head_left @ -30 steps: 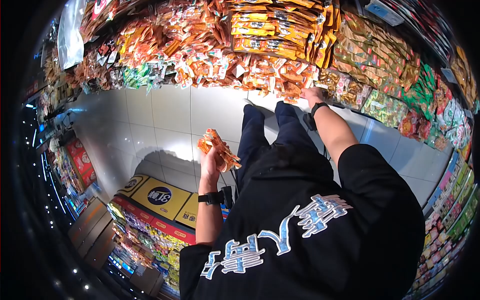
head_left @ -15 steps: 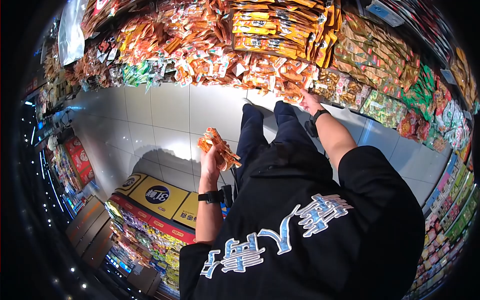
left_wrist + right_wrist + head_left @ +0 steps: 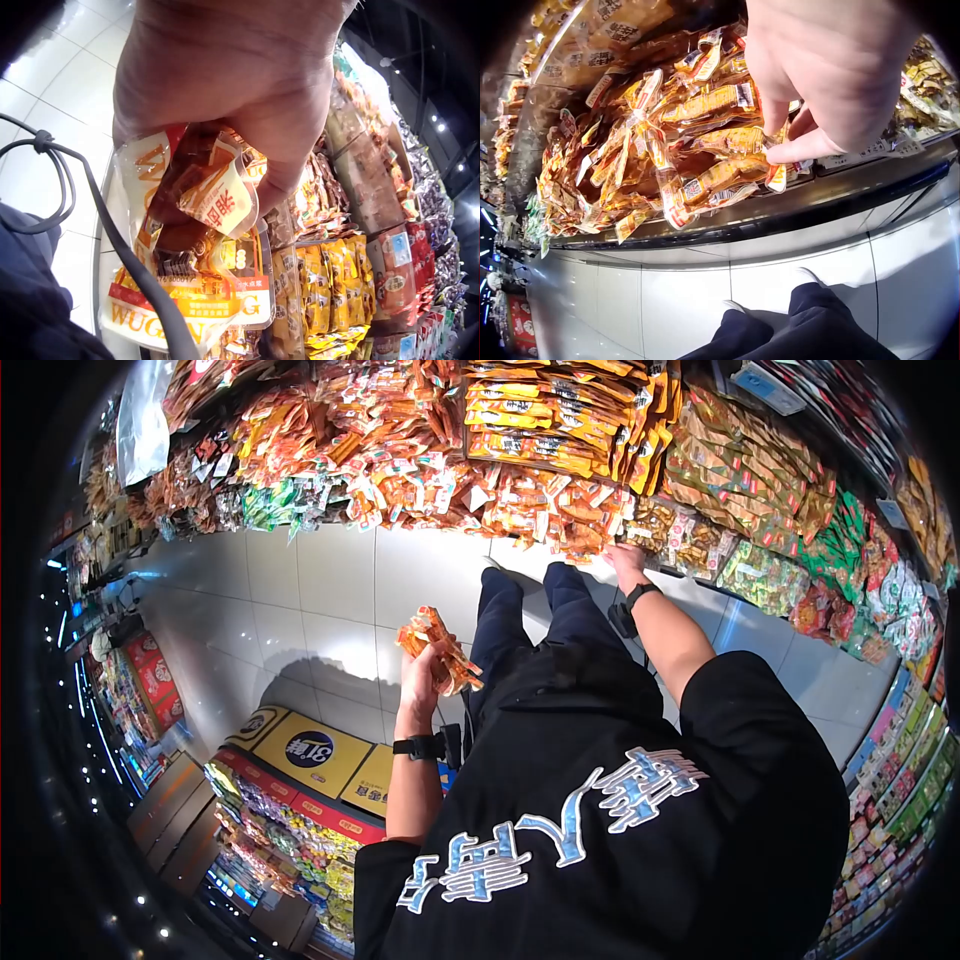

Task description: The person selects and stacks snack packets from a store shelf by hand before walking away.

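Note:
My left hand (image 3: 424, 675) grips a small bunch of clear snack packets (image 3: 437, 647) with orange and white labels, held out over the floor. In the left wrist view the packets (image 3: 206, 292) hang below the palm, and fingers partly hide them. At the front edge of the display, my right hand (image 3: 627, 563) reaches in among loose orange snack packets (image 3: 570, 525). The right wrist view shows thumb and fingers pinching the end of one snack packet (image 3: 731, 140), which still lies among the others in the bin.
Stacked yellow packets (image 3: 545, 420) stand behind the orange ones. Brown packets (image 3: 735, 470) and green ones (image 3: 845, 540) fill the display to the right. A dark bin edge (image 3: 780, 210) borders the tiled floor (image 3: 690, 292). Behind on the left stands a yellow-topped snack stand (image 3: 310, 750).
My right hand has shifted slightly along the front edge of the orange packets, its fingers changing position there. The left hand keeps its bunch in nearly the same place.

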`<state>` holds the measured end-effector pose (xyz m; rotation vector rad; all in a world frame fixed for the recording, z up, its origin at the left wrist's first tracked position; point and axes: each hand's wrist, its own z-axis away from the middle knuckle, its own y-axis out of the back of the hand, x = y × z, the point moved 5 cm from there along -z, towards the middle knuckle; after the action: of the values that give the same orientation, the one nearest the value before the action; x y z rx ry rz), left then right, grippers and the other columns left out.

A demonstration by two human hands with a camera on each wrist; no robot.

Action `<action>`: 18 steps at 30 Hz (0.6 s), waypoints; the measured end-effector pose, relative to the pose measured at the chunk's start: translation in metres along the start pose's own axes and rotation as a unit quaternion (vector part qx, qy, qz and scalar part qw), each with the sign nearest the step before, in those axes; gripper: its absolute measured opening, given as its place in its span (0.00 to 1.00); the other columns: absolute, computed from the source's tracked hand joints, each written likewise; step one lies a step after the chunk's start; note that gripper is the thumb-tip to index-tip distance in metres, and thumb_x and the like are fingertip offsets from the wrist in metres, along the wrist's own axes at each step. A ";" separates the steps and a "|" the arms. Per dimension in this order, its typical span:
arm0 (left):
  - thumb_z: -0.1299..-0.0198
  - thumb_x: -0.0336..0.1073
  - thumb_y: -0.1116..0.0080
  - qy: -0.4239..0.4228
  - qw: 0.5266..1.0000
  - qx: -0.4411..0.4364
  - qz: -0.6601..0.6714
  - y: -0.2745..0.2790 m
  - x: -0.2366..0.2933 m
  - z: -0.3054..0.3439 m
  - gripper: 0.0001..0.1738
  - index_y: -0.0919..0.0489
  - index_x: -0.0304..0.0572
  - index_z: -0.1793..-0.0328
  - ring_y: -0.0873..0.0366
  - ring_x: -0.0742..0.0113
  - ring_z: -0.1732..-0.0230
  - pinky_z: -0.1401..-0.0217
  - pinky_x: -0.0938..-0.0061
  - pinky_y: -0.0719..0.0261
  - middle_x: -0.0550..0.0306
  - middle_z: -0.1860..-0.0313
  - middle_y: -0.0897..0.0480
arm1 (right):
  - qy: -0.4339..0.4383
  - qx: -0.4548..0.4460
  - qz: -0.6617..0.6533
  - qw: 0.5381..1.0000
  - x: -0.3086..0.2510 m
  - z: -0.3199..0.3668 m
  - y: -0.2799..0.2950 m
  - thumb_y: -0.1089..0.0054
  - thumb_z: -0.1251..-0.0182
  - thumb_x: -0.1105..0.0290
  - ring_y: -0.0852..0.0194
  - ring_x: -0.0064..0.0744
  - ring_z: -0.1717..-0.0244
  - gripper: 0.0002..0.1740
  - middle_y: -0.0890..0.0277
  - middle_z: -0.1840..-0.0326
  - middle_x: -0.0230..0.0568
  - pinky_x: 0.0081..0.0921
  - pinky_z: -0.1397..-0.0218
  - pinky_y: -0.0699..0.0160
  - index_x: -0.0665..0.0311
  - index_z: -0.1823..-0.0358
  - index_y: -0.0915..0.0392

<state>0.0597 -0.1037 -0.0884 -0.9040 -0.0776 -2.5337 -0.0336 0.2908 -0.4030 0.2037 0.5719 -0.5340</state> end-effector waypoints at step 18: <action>0.42 0.26 0.34 -0.070 0.981 -0.150 -0.097 -0.072 0.016 0.010 0.21 0.26 0.35 0.44 0.19 0.71 0.58 0.53 0.73 0.18 0.57 0.56 0.17 | 0.074 -0.562 0.440 0.696 -0.099 0.317 -0.173 0.43 0.29 0.54 0.20 0.26 0.79 0.24 0.19 0.64 0.44 0.22 0.81 0.18 0.72 0.50 0.24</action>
<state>0.0239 -0.0428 -0.0638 -1.2474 0.1879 -2.7033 -0.0503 0.0824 -0.0927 -0.6595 0.7849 0.8334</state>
